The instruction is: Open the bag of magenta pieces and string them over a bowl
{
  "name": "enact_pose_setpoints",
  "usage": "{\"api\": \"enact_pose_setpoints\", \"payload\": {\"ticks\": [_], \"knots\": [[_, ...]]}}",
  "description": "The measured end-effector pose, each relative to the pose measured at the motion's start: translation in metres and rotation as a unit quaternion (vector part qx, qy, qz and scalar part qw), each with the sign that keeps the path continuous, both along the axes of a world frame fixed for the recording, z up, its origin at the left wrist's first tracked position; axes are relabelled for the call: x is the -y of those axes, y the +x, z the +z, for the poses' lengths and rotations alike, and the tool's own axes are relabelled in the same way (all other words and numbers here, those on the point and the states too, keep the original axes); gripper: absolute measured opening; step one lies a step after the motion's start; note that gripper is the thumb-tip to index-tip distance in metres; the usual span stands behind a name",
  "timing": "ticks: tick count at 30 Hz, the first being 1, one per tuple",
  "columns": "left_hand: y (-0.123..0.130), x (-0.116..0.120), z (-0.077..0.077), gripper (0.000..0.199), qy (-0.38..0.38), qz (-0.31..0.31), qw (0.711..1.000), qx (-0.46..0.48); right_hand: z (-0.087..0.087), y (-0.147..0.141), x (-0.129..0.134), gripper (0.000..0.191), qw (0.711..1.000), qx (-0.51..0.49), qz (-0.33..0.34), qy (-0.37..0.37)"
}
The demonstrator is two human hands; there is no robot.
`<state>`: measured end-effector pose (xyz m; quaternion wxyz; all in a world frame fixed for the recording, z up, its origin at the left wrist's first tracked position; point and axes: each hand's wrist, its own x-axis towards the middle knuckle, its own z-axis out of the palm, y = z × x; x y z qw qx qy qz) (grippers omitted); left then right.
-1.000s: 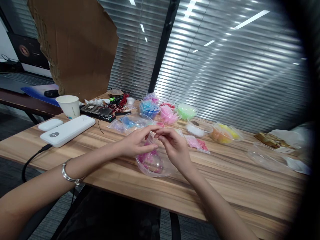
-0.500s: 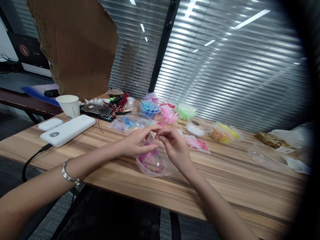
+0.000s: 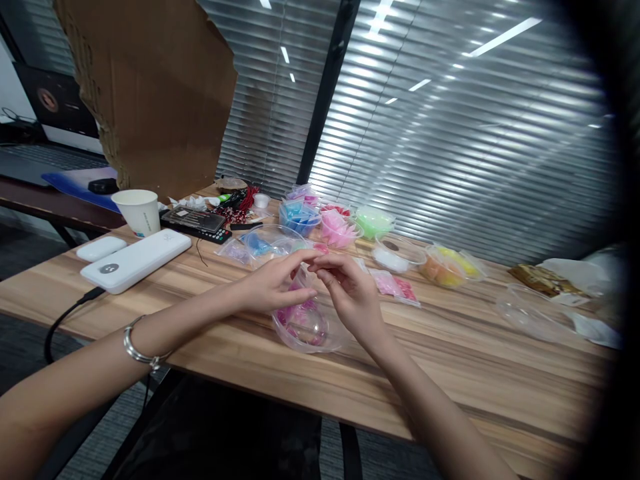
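Observation:
Above a clear plastic bowl (image 3: 330, 340), my two hands meet at the fingertips. My left hand (image 3: 273, 283) has its fingers stretched out to the right and its thumb well apart below them. My right hand (image 3: 353, 293) is closed, fingers bent and pinched together against the left fingertips. Whatever lies in that pinch, if anything, is too small to make out. Magenta translucent pieces (image 3: 299, 312) and a clear rounded plastic part (image 3: 313, 327) sit in the bowl, partly hidden by my hands.
Behind stand tubs of blue (image 3: 299, 217), pink (image 3: 339, 228), green (image 3: 373, 222) and orange-yellow pieces (image 3: 445, 267). Small pink bags (image 3: 393, 285) lie nearer. At left are a white power bank (image 3: 137, 260), a paper cup (image 3: 137, 210) and a cardboard sheet (image 3: 155, 93); a clear container (image 3: 533, 313) lies right.
Almost nothing differs. The fingers of my right hand have shifted very slightly at the pinch; my left hand and the bowl stay in place.

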<state>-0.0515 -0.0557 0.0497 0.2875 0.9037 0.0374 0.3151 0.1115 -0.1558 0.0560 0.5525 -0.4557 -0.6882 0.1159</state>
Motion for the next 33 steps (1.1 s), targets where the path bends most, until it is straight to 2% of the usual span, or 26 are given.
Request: {"api": "enact_pose_setpoints", "payload": {"ticks": [9, 33], "knots": [[0.0009, -0.0017, -0.0018, 0.058, 0.004, -0.008, 1.0, 0.011, -0.0017, 0.0017, 0.0001, 0.022, 1.0, 0.019, -0.016, 0.002], [0.0012, 0.0, 0.0005, 0.053, -0.004, -0.018, 1.0, 0.007, 0.0023, 0.0013, 0.0016, 0.028, 0.998, 0.064, 0.008, 0.014]]}}
